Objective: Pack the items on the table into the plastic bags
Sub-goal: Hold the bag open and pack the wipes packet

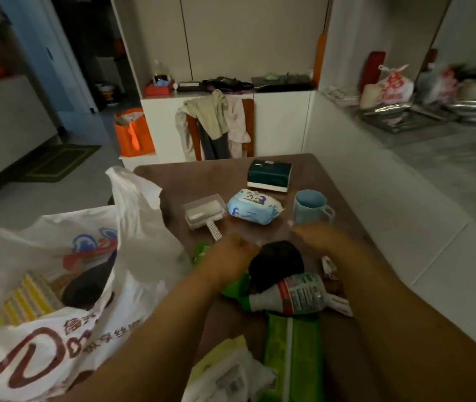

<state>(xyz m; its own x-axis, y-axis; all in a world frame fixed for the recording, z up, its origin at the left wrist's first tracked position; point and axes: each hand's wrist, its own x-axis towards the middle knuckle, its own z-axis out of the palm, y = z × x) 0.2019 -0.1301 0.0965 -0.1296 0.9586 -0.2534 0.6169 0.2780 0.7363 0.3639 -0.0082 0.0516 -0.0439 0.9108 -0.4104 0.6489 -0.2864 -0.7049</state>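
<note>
Two bare forearms, no sleeves in view, left hand (232, 253), right hand (322, 237), both motion-blurred

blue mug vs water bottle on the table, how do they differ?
The blue mug stands upright, while the water bottle lies on its side. The blue mug is opaque with a side handle; the water bottle is clear with a printed label. The blue mug stands apart, past the right hand; the water bottle lies among other items. Neither is packed yet.

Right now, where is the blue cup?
In the head view the blue cup stands upright on the right side of the table, just beyond the right hand, with the wet wipes pack to its left.
</note>
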